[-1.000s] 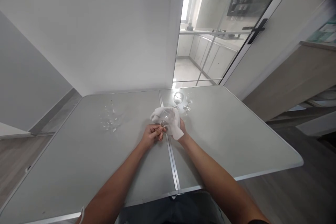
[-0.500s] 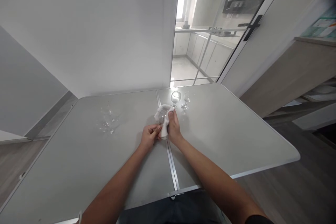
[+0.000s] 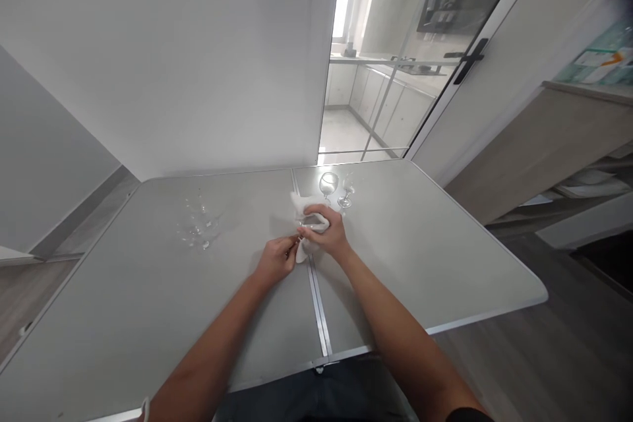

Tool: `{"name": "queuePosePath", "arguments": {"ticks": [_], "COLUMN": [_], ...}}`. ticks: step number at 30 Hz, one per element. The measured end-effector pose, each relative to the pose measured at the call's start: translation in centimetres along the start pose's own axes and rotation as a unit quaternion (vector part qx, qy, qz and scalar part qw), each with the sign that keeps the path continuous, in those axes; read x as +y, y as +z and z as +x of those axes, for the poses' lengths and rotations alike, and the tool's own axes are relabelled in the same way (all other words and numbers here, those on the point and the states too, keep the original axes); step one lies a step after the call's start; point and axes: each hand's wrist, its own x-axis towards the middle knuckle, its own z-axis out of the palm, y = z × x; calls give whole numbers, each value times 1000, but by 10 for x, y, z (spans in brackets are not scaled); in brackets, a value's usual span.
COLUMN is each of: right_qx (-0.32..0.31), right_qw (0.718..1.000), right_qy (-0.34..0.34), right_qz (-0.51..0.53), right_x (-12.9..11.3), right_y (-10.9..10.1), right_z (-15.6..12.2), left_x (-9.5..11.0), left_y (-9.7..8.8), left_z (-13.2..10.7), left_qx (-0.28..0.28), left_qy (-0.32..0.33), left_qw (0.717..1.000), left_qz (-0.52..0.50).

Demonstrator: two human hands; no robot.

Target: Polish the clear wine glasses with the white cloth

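Fingers, left: on my left hand they are pinched shut on the stem end of a wine glass, with thumb and fingertips meeting there.
Fingers, right: my right hand is curled closed over a white cloth and presses it round the bowl of that glass, thumb on the near side and fingers over the top.
Glass, place: it lies on its side between my two hands, stem toward the left fingers and bowl inside the right grip. It is low over the bench; I cannot tell whether it touches the surface.
Glass, look: clear and thin-stemmed. Cloth and hand hide most of it, so I see only a glint of stem and a sliver of bowl.
Cloth, look: white and crumpled. One corner pokes up beyond the right fingers and a tail hangs down between the hands.
Beyond the right fingers: two clear stemmed glasses stand upright side by side, near my knuckles but not touching them.
Out past the left fingers: a cluster of clear glassware sits well apart, too faint for me to count.
Beneath the fingers: a metal seam runs along the bench toward me.
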Motion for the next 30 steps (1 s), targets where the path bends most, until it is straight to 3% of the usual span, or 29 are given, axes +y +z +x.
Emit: {"name": "queuePosePath", "arguments": {"ticks": [3,5,10,13,15,18,20,22,25,27,30], "right_qx": [-47,-70,-131,-142,-102,-1,21,-23,-107,-113,-79], "right_qw": [986,956,879,877,910,978,999,997,981,977,987], "right_qy": [74,130,186,156,126,66,10,-45,-88,-87,-29], "right_qz": [142,253,420,431,382,197,49,-59,-136,-158,-135], "right_x": [6,11,11,3,-1,0,5,10,14,11,1], "right_y": [-9,-12,-5,4,8,10,7,4,1,1,-1], "right_z": [0,-5,-18,-16,-11,-5,-3,-2,0,1,2], "left_x": [8,12,10,7,7,5,2,-3,-7,-8,-4], "left_y": [3,7,14,11,10,10,10,10,8,6,2], "left_z": [-2,-4,-8,-6,-3,-1,0,-1,-2,-2,-3], "left_qx": [-75,-129,-190,-194,-153,-80,-37,1,29,26,-2], "left_qy": [-30,-77,-213,-242,-236,-205,-166,-115,-44,-8,26], "left_qw": [995,976,860,825,841,914,962,988,999,999,994], "left_qz": [-63,-155,-423,-472,-462,-341,-214,-104,-8,39,102]}}
